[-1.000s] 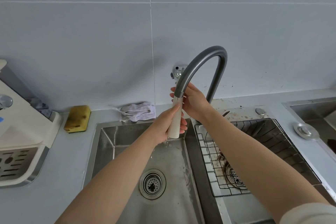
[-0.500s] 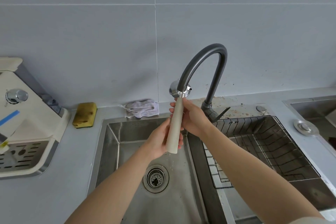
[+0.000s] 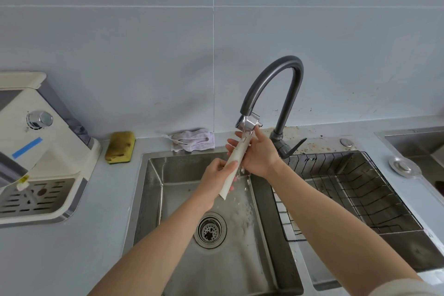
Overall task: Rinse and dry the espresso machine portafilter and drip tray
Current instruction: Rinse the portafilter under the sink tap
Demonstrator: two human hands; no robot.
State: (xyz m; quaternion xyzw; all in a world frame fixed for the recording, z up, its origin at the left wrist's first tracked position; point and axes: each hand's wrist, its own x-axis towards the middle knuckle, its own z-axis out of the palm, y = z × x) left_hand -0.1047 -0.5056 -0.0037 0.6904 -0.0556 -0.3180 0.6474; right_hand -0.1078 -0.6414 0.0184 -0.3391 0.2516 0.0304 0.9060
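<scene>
Grey surface (image 3: 108, 247) around a steel sink (image 3: 153, 187) below the grip, left hand (image 3: 213, 175) curled round the lower handle of the portafilter (image 3: 239, 151), right hand (image 3: 259, 158) wrapped round it higher, metal head under the faucet (image 3: 274, 74) spout, drip tray (image 3: 36, 199) in the espresso machine (image 3: 48, 151) far left.

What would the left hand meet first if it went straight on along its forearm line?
Probably the right hand, which grips the portafilter just above the left hand. Past it comes the faucet. Depth is unclear from one view.
</scene>
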